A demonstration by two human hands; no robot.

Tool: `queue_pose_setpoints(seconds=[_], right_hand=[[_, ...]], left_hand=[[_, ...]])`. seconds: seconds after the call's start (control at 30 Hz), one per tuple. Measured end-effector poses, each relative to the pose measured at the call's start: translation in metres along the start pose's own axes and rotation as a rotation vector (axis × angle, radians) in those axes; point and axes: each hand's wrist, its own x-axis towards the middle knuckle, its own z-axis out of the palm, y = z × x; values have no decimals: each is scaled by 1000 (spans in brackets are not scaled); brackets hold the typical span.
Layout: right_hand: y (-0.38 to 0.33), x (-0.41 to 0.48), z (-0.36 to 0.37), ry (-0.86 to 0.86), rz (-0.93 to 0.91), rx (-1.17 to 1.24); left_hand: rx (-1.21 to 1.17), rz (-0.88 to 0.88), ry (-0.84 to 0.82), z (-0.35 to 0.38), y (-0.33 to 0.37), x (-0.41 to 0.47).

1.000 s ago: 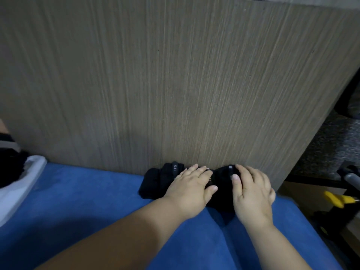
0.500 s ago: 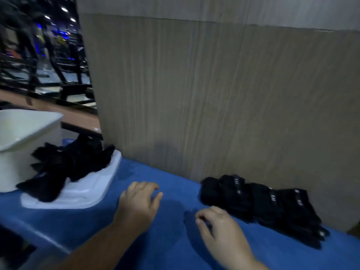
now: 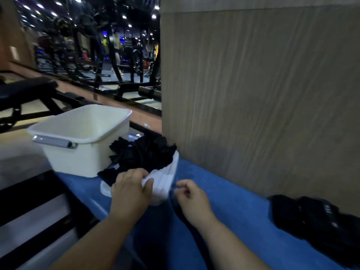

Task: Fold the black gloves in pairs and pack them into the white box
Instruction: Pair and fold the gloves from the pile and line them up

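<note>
Gloves (image 3: 144, 154) on lid (image 3: 165, 184) nr box (image 3: 78, 152)

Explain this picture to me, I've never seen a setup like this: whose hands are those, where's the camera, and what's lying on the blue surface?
There is no machine here. A person wears a wide-angle camera on the head, so you look down at their own two bare hands. On the blue surface stands a white box. Beside it, loose gloves are piled on a white tray. At the far right, against the wood panel, lie folded gloves. The left hand reaches the pile's near edge; whether it grips a glove is unclear. The right hand hovers beside the tray, fingers loosely curled, holding nothing.
</note>
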Motion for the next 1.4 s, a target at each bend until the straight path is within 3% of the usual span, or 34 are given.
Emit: queue_pose_setpoints(seconds=[0.13, 0.3, 0.63, 0.97, 1.03, 1.2, 1.4], right_hand=[[-29, 41, 19, 85, 1, 85], [-61, 80, 28, 224, -19, -17], [-54, 96, 37, 60, 98, -77], [-28, 43, -19, -33, 293, 354], [-20, 26, -36, -50, 319, 413], [-2, -14, -73, -45, 365, 472], [19, -61, -119, -22, 390, 548]], left_hand=[[-46, -122, 47, -6, -17, 17], [-46, -126, -3, 0, -21, 23], [-82, -93, -47, 7, -10, 30], [-180, 21, 5, 17, 33, 11], [-249, 80, -87, 24, 44, 6], [-613, 168, -561, 34, 74, -14], [-950, 183, -877, 30, 109, -43]])
